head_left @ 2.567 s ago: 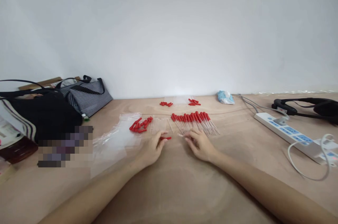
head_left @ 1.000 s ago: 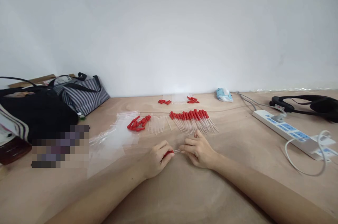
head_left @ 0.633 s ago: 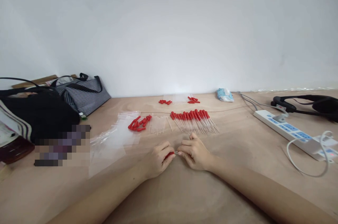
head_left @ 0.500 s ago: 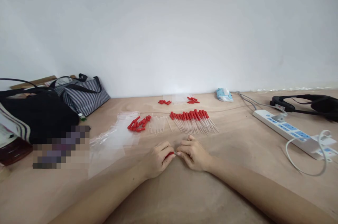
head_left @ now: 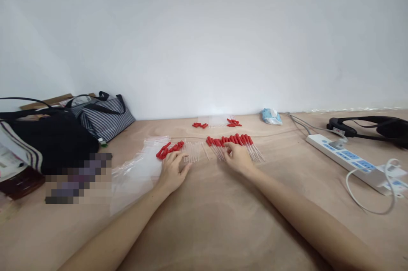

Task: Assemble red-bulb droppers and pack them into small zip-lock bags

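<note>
My left hand [head_left: 174,172] is open, its thumb apart from the fingers. Its fingertips reach the near side of a pile of red rubber bulbs [head_left: 164,152], beside a row of clear thin tubes [head_left: 191,152]. My right hand [head_left: 239,158] lies over a row of droppers [head_left: 245,139], clear tubes with red bulbs on their far ends. Its fingers are bent together at the droppers and hide part of the row; what they hold, if anything, is hidden. One single tube [head_left: 205,151] lies between the loose tubes and the droppers.
Clear plastic bags [head_left: 140,173] lie left of the bulbs. More bulbs [head_left: 200,125] and tubes lie near the wall. A blue tissue pack [head_left: 271,116], a power strip [head_left: 344,156] with cables and a black headset [head_left: 366,128] are on the right. Bags [head_left: 106,118] stand left.
Both hands were together near the front, with a red bulb and a tube end between them. They have parted: the left moved to the loose bulbs, the right forward onto the dropper row.
</note>
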`<state>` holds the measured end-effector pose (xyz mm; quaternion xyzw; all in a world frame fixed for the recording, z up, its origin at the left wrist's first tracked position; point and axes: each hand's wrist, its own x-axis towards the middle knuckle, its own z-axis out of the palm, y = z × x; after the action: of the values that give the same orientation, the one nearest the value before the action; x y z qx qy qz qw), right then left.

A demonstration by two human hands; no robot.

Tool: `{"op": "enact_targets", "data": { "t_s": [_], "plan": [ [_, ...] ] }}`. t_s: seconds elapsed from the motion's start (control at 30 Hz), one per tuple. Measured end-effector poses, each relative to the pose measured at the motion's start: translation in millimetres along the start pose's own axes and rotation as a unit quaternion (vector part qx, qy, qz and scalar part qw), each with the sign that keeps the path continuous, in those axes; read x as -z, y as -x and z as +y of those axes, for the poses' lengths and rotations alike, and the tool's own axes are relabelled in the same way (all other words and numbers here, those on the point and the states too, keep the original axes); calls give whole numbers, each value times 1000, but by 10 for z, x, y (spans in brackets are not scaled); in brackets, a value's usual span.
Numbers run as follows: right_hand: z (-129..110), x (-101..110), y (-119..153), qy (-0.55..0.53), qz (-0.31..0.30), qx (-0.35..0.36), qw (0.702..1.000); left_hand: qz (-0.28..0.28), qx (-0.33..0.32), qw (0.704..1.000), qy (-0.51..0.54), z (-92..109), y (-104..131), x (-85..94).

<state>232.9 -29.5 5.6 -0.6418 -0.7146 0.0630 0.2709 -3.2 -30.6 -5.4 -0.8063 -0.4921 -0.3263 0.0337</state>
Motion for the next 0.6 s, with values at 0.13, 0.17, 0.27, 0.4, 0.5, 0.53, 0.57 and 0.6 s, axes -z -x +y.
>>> {"op": "enact_targets", "data": {
  "t_s": [0.13, 0.17, 0.27, 0.4, 0.5, 0.53, 0.57, 0.6],
  "plan": [
    [-83, -169, -260, 85, 24, -82, 993, -13, 52, 998, -41, -24, 20, -24],
    [-94, -198, -292, 101, 22, -88, 991, -16, 66, 996, -52, -11, 26, -15],
    [-109, -241, -322, 127, 19, -79, 989, -30, 104, 990, -90, 12, 1, 47],
    [-211, -242, -294, 125, 24, -34, 991, -34, 127, 980, -149, -72, -218, 115],
    [-388, -275, -283, 105, -2, -19, 994, -33, 140, 973, -180, -177, -488, 74],
    [-451, -296, -285, 99, -11, -24, 995, -33, 145, 971, -189, -207, -576, 42],
    [-510, -320, -288, 96, -19, -33, 995, -42, 150, 967, -201, -231, -655, 5],
    [-560, -345, -293, 94, -26, -47, 994, -51, 156, 963, -213, -250, -722, -33]
  ]
}}
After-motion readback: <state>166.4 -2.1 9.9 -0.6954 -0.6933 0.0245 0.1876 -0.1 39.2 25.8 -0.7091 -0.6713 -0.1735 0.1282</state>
